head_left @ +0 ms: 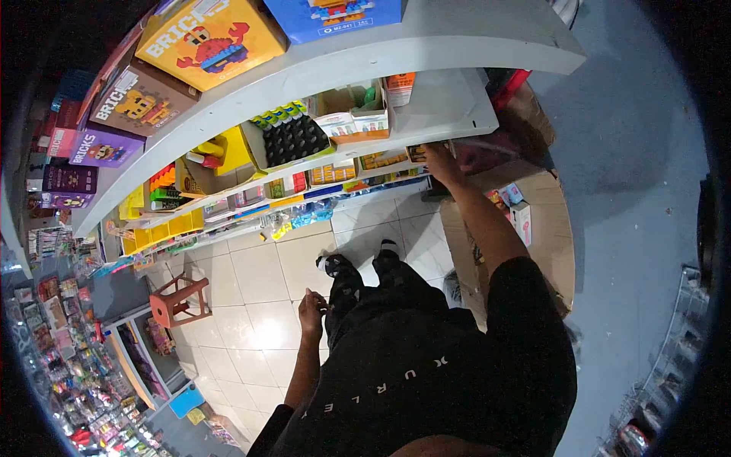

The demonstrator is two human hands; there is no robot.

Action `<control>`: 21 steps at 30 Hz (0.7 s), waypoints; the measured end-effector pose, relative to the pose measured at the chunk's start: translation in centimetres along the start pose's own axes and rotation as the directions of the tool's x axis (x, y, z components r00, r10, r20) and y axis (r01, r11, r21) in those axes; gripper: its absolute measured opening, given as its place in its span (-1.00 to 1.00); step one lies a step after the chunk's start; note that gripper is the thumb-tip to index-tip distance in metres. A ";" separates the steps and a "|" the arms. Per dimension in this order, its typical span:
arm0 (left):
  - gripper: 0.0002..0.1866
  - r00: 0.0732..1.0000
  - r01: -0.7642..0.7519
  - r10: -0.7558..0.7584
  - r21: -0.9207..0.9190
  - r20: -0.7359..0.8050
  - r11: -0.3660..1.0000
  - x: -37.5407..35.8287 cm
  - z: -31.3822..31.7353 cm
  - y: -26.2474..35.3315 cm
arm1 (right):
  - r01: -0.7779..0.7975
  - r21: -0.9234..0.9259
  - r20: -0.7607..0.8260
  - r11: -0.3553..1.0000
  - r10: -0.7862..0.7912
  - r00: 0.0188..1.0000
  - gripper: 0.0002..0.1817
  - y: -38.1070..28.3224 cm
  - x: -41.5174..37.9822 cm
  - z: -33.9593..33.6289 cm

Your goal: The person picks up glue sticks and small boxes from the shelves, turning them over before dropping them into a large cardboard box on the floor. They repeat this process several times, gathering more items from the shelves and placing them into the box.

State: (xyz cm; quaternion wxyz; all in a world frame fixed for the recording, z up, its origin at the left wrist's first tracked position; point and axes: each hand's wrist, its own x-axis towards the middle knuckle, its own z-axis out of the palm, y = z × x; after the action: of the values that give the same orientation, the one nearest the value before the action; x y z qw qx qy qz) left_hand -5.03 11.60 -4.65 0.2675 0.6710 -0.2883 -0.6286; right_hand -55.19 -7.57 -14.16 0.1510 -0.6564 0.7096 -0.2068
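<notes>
My right hand point(439, 163) reaches to the right end of a lower shelf and rests at a small box point(417, 154) there; its fingertips are partly hidden, so its grip is unclear. Left of it on that shelf are boxes of yellow-orange items point(383, 161). Below my right forearm stands an open cardboard box point(550, 236) with small packages point(521, 221) inside. My left hand point(312, 308) hangs low over the tiled floor beside my leg, fingers curled, touching no shelf.
Brick-toy boxes point(209, 42) line the top shelf point(335, 57). Beneath are a black-capped tray point(295, 142) and a white carton point(349, 122). A red-brown stool point(180, 300) stands on the floor at the left. Packed goods point(76, 365) fill the lower left.
</notes>
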 end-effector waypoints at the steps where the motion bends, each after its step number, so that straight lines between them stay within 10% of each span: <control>1: -0.48 1.000 -0.003 0.003 0.000 0.000 1.000 0.0 -0.1 -0.3 | -0.031 -0.011 0.020 0.999 0.031 0.999 -0.48 0.2 0.0 0.1; 10: -0.49 0.999 0.037 -0.036 -0.015 0.016 0.999 1.7 -0.1 -1.6 | -0.328 -0.056 0.304 0.943 0.329 0.894 -0.38 -1.7 0.5 -2.3; 21: -0.50 0.998 0.052 -0.051 -0.017 0.040 0.999 3.2 1.0 0.1 | -0.235 0.252 -0.044 0.939 0.254 0.966 -0.51 1.3 -0.5 -0.5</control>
State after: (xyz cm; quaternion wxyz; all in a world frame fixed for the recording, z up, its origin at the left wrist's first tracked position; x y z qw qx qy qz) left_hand -5.89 9.23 -6.87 0.2515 0.6631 -0.2705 -0.6511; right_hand -56.46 -6.99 -14.41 0.2283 -0.5312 0.7599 -0.2973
